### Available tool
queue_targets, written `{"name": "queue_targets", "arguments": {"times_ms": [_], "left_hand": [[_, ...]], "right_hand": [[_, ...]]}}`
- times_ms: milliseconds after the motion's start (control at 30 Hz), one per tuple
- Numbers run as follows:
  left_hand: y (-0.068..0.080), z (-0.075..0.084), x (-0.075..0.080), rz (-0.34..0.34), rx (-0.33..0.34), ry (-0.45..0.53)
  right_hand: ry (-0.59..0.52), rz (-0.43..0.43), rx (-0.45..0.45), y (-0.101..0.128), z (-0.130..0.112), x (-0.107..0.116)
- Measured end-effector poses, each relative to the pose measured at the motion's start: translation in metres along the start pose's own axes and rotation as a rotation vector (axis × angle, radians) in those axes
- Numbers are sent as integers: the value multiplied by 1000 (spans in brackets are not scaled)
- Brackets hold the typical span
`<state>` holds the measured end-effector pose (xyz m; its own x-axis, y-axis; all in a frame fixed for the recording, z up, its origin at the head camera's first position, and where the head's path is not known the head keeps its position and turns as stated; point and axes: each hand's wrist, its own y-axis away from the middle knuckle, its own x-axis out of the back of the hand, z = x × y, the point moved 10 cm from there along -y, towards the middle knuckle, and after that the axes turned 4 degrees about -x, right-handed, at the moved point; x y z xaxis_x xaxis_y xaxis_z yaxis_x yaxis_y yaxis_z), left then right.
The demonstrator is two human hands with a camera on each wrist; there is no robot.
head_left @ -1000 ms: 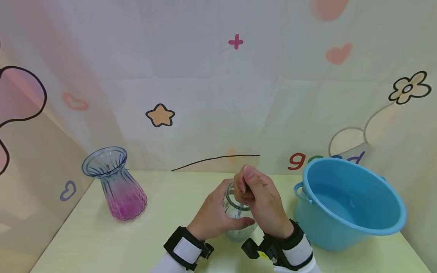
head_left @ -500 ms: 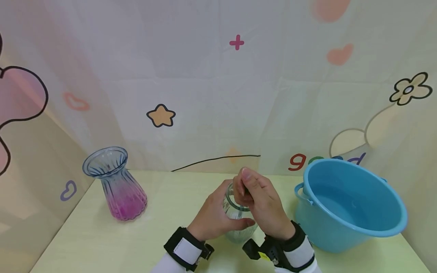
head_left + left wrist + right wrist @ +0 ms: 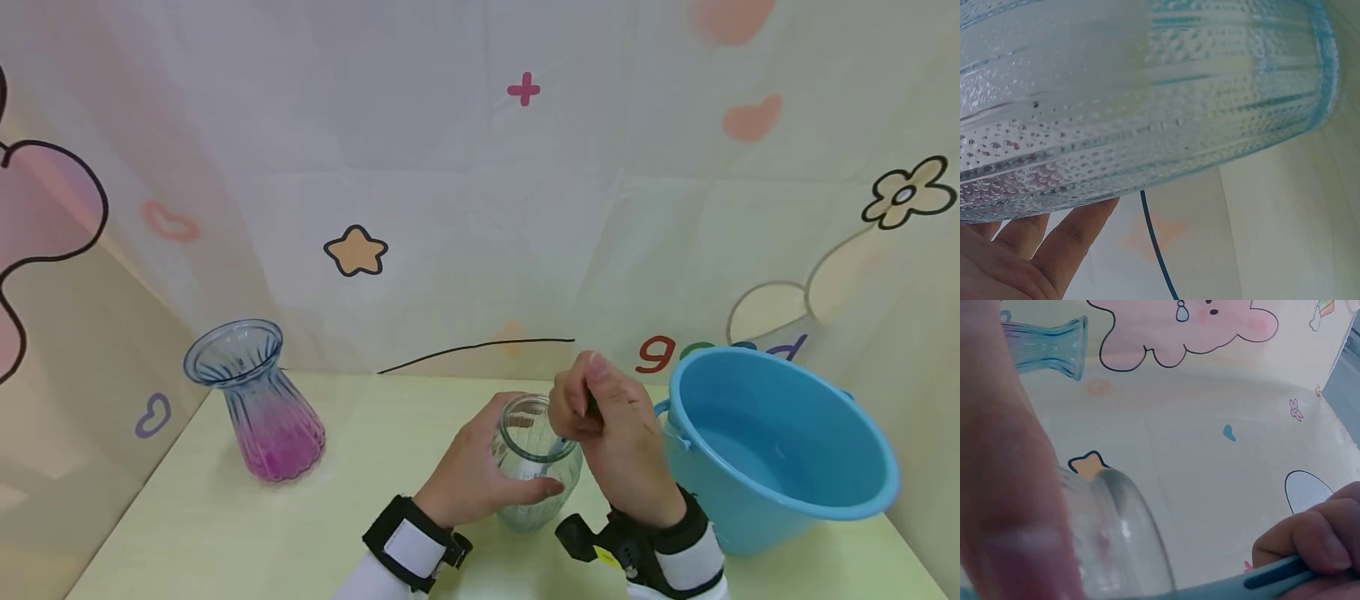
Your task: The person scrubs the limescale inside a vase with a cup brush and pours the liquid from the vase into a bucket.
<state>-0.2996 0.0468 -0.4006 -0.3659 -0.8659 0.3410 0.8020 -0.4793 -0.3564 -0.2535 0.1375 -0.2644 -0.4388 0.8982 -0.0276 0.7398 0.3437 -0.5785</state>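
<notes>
A clear textured glass vase (image 3: 528, 518) stands mid-table; its dimpled, ribbed wall fills the left wrist view. My left hand (image 3: 476, 475) wraps it from the left, thumb across the front. Above the vase's right rim, my right hand (image 3: 618, 433) curls round a light-blue handle (image 3: 1279, 575) with a dark-blue inset. That handle slants down into the vase mouth, seen in the right wrist view. Inside the glass, its lower end is too unclear to name. The left thumb (image 3: 1016, 506) looms blurred there, beside the vase neck.
To the left stands a blue-to-pink ribbed glass vase (image 3: 273, 425). A light-blue bucket (image 3: 750, 517) stands close to my right hand. Behind the pale table (image 3: 225, 533) hangs a printed cloth (image 3: 450, 208).
My right hand has moved right and slightly up, toward the vase's right rim, uncovering more of the mouth. The left hand has kept its grip on the vase.
</notes>
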Motion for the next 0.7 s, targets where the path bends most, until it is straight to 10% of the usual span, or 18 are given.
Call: {"name": "queue_targets", "arguments": {"times_ms": [700], "left_hand": [[0, 3, 0, 3, -1, -28]], "right_hand": [[133, 57, 212, 8, -28, -8]]}}
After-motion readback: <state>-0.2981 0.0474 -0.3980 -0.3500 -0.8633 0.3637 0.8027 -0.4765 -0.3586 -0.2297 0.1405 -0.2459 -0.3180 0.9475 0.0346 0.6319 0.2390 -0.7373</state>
